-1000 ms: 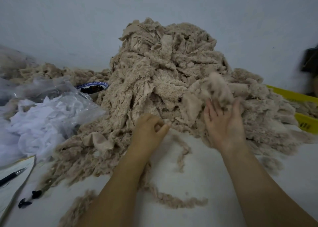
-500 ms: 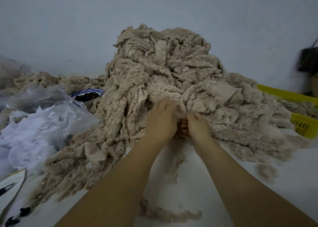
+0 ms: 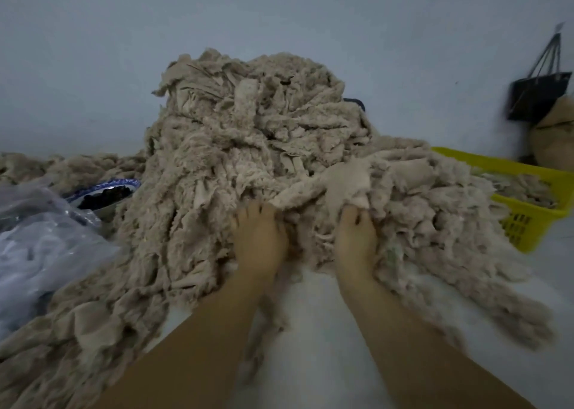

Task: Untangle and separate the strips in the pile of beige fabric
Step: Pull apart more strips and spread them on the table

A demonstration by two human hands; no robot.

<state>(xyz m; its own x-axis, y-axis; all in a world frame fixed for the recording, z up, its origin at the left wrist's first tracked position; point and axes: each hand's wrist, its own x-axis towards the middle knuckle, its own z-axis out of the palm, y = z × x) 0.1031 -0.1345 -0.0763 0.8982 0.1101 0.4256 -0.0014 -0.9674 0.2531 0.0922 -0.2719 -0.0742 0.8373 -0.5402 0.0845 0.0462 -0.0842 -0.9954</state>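
Note:
A tall pile of tangled beige fabric strips rises against the wall and spreads over the white table. Both hands are dug into its front edge. My left hand has its fingertips buried in the strips, curled into the fabric. A little to the right, my right hand grips a fold of a wider beige piece that bulges up above its fingers. The fingertips of both hands are hidden in the fabric.
A yellow plastic basket with beige scraps stands at the right. A clear plastic bag of white material lies at the left, behind it a blue-rimmed bowl of dark contents. A black bag hangs on the wall.
My hands were together at the pile's front half a second ago; now they are apart, each dug into the fabric, and a beige piece is raised over the right hand.

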